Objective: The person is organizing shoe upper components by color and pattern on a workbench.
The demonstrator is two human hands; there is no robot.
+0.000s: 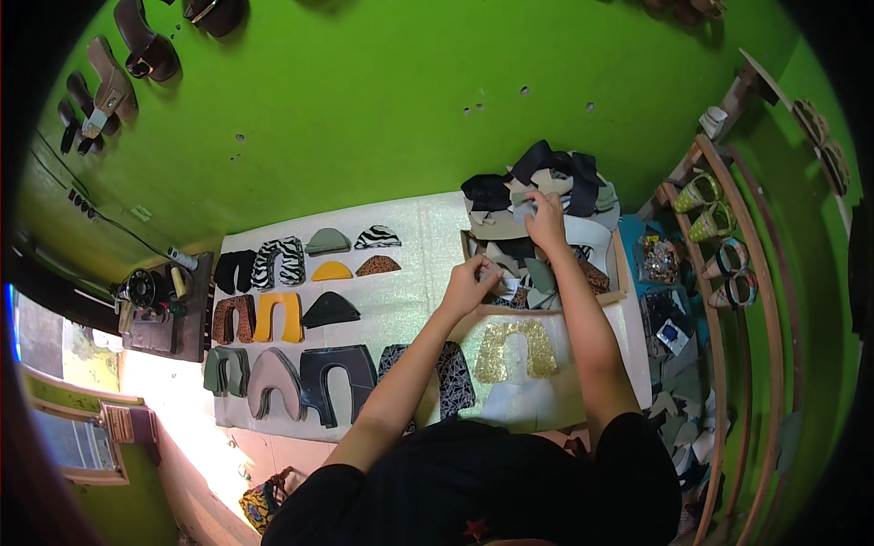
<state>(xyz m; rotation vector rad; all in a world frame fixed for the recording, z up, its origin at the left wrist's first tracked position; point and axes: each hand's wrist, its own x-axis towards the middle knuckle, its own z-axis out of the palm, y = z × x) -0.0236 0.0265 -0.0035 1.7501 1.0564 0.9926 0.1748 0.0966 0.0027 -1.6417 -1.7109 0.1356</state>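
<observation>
My right hand [544, 223] pinches a small grey material scrap [523, 208] at the front of a heap of offcuts [583, 173] in black, grey and beige. My left hand [468, 284] is closed at the left side of a shallow box [621, 273], its fingertips on a pale scrap [492, 276]. Inside the box lie mixed cut pieces, some grey-green, some leopard-patterned. A gold glittery U-shaped piece [492, 353] lies on the table just in front of the box.
On the white-covered table [401, 291], stacked U-shaped and half-round cut pieces stand in rows at left, among them a yellow stack [278, 318] and a zebra-patterned one [278, 262]. A wooden rack [760, 309] with sandals is at right. A sewing machine [146, 296] sits far left.
</observation>
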